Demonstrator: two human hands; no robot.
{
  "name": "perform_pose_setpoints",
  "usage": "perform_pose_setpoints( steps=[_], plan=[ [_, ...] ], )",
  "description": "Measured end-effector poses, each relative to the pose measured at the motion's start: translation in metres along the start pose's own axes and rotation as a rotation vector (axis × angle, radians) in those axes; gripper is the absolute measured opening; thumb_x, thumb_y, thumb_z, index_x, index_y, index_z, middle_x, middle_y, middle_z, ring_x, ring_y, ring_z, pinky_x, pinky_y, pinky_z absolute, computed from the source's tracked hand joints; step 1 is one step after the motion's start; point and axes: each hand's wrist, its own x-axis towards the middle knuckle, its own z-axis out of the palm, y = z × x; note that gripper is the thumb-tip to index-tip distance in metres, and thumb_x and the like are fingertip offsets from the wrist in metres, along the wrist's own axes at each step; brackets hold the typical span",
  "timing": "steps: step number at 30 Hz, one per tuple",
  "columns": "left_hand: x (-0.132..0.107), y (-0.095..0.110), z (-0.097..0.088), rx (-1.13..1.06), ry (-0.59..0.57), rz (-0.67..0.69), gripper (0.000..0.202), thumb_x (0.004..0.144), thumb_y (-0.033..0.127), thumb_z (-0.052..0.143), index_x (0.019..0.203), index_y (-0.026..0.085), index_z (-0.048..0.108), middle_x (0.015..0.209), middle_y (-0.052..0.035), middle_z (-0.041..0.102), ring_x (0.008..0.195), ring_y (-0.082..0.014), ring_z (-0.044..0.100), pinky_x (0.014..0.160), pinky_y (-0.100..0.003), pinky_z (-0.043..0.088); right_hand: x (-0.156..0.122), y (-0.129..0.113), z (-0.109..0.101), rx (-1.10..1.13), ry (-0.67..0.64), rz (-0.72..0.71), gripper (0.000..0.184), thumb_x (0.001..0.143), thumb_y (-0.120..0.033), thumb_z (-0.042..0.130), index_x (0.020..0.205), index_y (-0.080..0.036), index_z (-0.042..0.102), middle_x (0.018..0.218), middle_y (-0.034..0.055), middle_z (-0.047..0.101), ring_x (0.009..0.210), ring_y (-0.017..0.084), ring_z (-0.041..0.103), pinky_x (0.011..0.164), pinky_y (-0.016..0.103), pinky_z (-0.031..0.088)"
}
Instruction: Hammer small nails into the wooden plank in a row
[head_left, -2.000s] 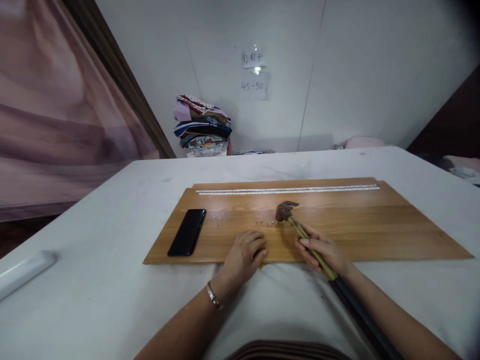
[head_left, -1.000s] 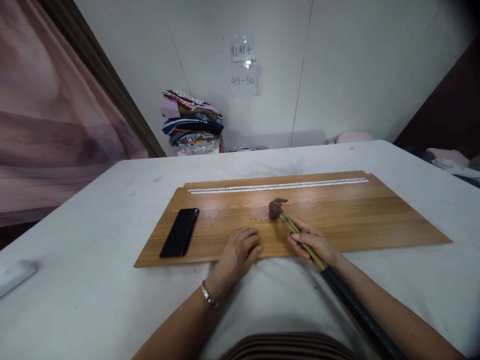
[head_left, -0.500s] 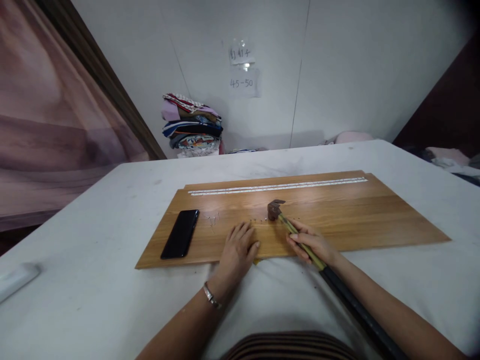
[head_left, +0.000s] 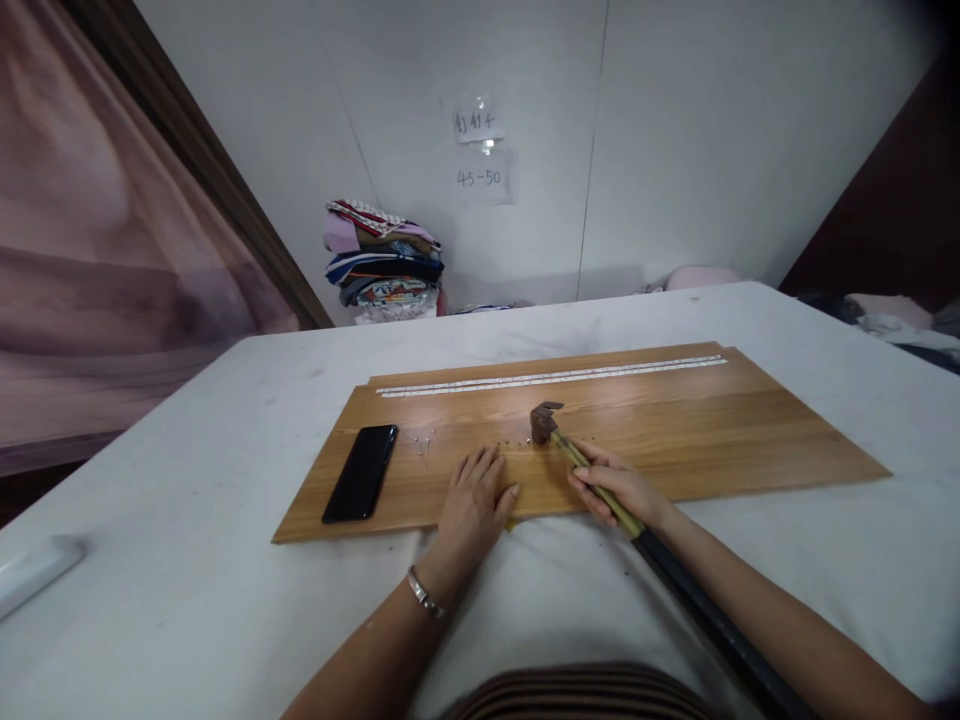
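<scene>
A wooden board (head_left: 645,430) lies flat on the white table. My right hand (head_left: 615,482) is closed around the handle of a claw hammer (head_left: 544,422), whose rusty head is low over the middle of the board. A row of small nail heads (head_left: 517,443) shows beside the hammer head; part of the row is hidden by the hammer and hand. My left hand (head_left: 474,500) rests flat on the board's near edge, fingers stretched out. Several loose nails (head_left: 424,442) lie to its left, near a black phone (head_left: 360,473) on the board.
Two white strips with markings (head_left: 555,374) run along the board's far side. A stack of folded cloths (head_left: 384,255) stands beyond the table's back edge, by the wall. At the left edge of the white table (head_left: 187,450) lies a white object (head_left: 37,572), partly cut off.
The view has tilted and shifted slightly. The hammer and both hands hold nearly the same place over the board.
</scene>
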Motion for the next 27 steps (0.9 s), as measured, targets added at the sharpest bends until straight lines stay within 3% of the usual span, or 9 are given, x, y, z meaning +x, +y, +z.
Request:
perform_pose_setpoints(
  steps=[27],
  plan=[
    [0.0002,0.0002,-0.0008,-0.021,0.001,0.016,0.037,0.089,0.034,0.052,0.121,0.016,0.057,0.136,-0.0134,0.054,0.128,-0.0284,0.046,0.108,-0.051,0.036,-0.0026,-0.0011,-0.0024,0.049,0.02,-0.036,0.067,0.079,-0.03,0.061,0.141,-0.018,0.039,0.059,-0.0072,0.053,0.029,0.003,0.035,0.027,0.015,0.029]
  ],
)
